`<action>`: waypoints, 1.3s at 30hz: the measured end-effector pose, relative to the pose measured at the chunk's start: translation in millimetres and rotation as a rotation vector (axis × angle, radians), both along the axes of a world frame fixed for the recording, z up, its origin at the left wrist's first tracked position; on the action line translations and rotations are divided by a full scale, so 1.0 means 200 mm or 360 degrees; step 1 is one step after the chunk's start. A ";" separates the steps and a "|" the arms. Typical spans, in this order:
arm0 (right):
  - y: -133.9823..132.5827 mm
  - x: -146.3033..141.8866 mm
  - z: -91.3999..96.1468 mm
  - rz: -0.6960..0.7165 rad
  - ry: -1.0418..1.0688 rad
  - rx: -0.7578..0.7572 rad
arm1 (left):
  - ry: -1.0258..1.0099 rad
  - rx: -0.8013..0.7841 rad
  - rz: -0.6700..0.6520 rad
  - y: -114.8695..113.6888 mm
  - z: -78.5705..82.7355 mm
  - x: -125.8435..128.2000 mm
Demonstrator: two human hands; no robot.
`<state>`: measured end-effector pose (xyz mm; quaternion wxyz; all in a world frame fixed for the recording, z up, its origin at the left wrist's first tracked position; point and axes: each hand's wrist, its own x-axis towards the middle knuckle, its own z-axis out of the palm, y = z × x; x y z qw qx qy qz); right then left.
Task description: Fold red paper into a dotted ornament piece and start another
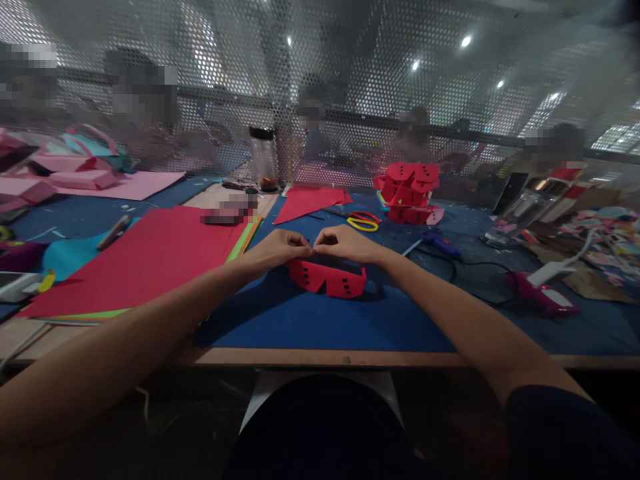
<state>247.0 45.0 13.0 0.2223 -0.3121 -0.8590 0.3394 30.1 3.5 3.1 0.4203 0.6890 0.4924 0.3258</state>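
A pair of red paper glasses (327, 279) with small square dark holes and a notch at the nose stands on the blue mat (320, 327), its front facing me. My left hand (287, 248) and my right hand (347, 243) meet fingertip to fingertip above its far side. Both pinch there, apparently on the ends of its paper band. The fingers hide the exact spot they grip. Behind my right hand lie scissors (364, 222) with yellow and red handles, and a blue glue gun (440, 244) rests to the right.
Red paper sheets (150, 253) are stacked at left with a phone (227, 212) on top. More red glasses (407, 193) pile up at the back. A clear bottle (520, 210), a purple device (545, 293) and paper scraps (610, 247) occupy the right. A perforated metal screen (340, 87) stands behind.
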 end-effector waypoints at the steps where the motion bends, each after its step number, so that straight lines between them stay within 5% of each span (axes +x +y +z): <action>1: 0.00 0.00 0.00 0.0002 0.0008 0.0019 | 0.0001 0.0001 0.0001 0.00 0.00 0.00; 13: 0.00 -0.02 -0.02 -0.0004 0.0057 0.0077 | 0.0004 0.0007 0.0029 0.00 0.00 0.01; 24: -0.03 -0.01 0.01 0.0040 0.0056 -0.0113 | -0.0027 0.0017 0.0046 -0.02 0.01 0.02; 39: -0.08 -0.03 0.00 0.0007 0.0066 0.0331 | -0.0053 -0.0023 0.0055 0.00 -0.01 0.01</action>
